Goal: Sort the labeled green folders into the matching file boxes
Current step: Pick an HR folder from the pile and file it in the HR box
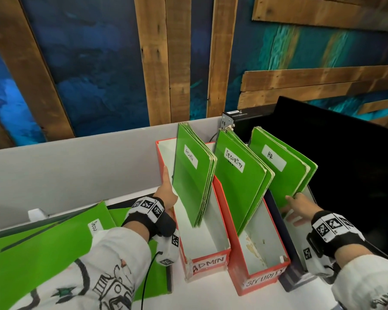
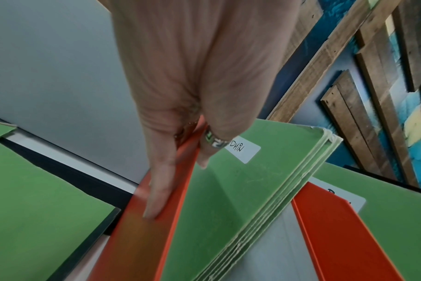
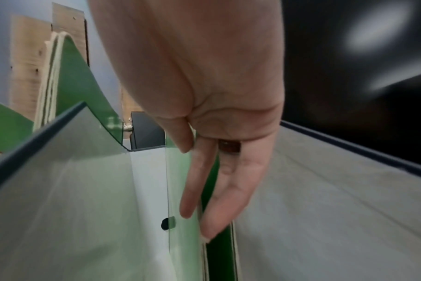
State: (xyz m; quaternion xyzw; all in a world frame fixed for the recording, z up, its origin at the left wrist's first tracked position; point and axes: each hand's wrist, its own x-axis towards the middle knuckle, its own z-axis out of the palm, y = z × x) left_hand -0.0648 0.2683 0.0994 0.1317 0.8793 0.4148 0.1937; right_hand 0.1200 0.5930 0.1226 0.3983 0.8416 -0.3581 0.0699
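Three file boxes stand side by side: the red ADMIN box (image 1: pixel 207 264), the red SECURITY box (image 1: pixel 262 280) and a dark blue box (image 1: pixel 289 278). Green ADMIN folders (image 1: pixel 193 182), SECURITY folders (image 1: pixel 240 186) and HR folders (image 1: pixel 282 173) lean upright in them, in that order. My left hand (image 1: pixel 166 189) straddles the ADMIN box's left wall (image 2: pixel 137 237). One straight finger lies outside the wall and a ringed finger touches the ADMIN folders (image 2: pixel 228 199). My right hand (image 1: pixel 296 206) reaches into the blue box, its straight fingers (image 3: pixel 219 199) against the lower edges of the HR folders (image 3: pixel 216 256).
Loose green folders (image 1: pixel 43 247) lie flat on the table at the left, and one shows a label starting "SECU" (image 1: pixel 94 228). A grey partition (image 1: pixel 76 162) runs behind the boxes. A black monitor (image 1: pixel 345 164) stands close to the right of the blue box.
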